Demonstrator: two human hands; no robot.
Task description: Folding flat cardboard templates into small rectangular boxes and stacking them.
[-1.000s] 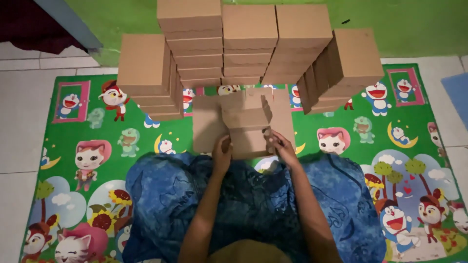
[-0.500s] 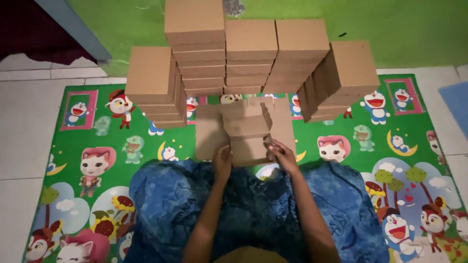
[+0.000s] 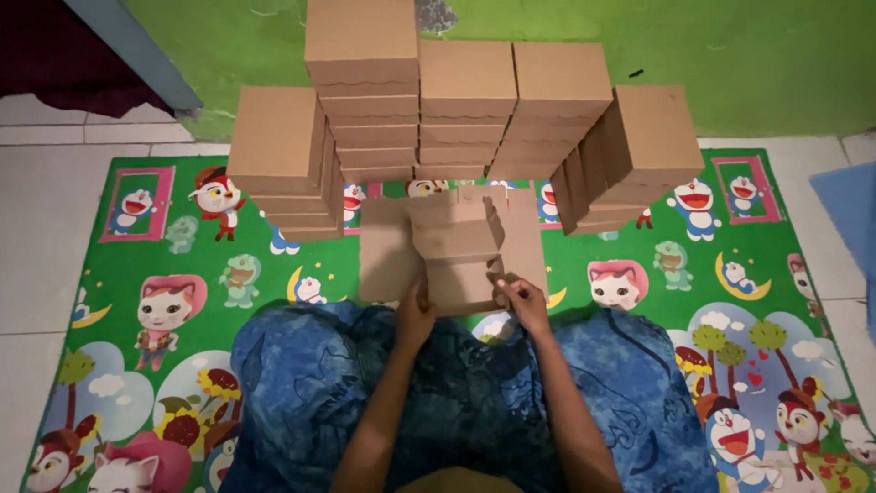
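Brown cardboard box blank (image 3: 453,248), half folded with flaps up, at frame centre on green cartoon play mat (image 3: 137,274), just above blue-patterned lap cloth (image 3: 474,393). Left hand (image 3: 415,315) clamped on blank's lower left edge, right hand (image 3: 525,303) pinching lower right edge, fingers closed on cardboard. Stacks of finished brown boxes behind: left stack (image 3: 278,160), tall centre stacks (image 3: 429,100), leaning right stack (image 3: 639,155), against green wall (image 3: 730,55) at top.

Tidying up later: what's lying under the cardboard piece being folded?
Under the cardboard piece, held by left hand and right hand, lies the cartoon play mat. Anything directly beneath is covered.
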